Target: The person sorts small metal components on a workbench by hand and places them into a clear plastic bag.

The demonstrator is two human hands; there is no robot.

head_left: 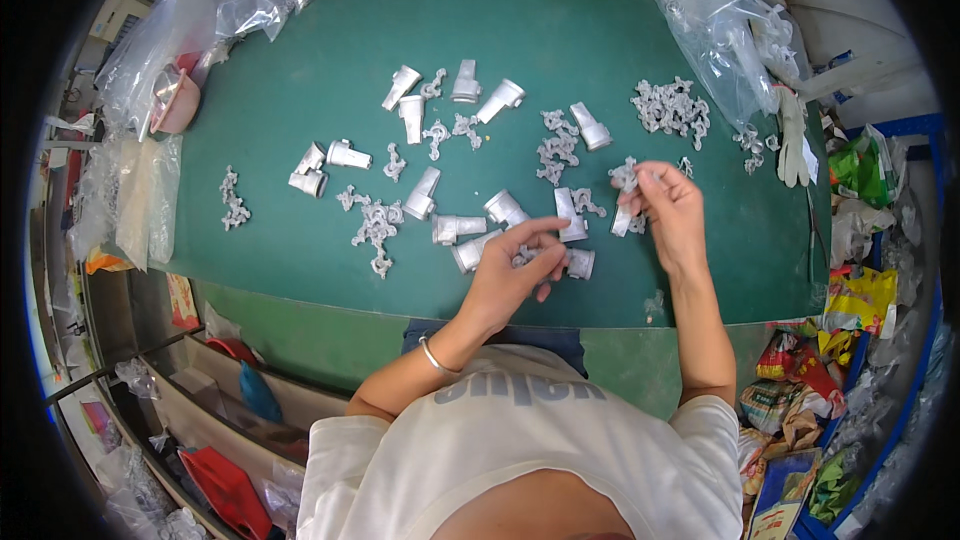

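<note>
Over the near middle of the green table, my left hand (512, 275) is curled, with a small lobed grey metal casting (522, 256) partly hidden among its fingers. Beside its fingertips lie a silver flared metal fitting (581, 263) and another fitting (568, 214). To the right, my right hand (668, 202) pinches a small grey casting (624, 175) between thumb and fingers. Below that hand, a silver piece (621, 220) and small castings (637, 224) lie partly covered. More silver fittings (422, 193) are scattered at the left, near clusters of small castings (377, 223).
A heap of small castings (671, 108) lies at the right of the green table (330, 50). Clear plastic bags (705, 20) and a whitish glove (793, 140) sit along the right edge. At the left are a pink container (176, 102) and more plastic bags (215, 5).
</note>
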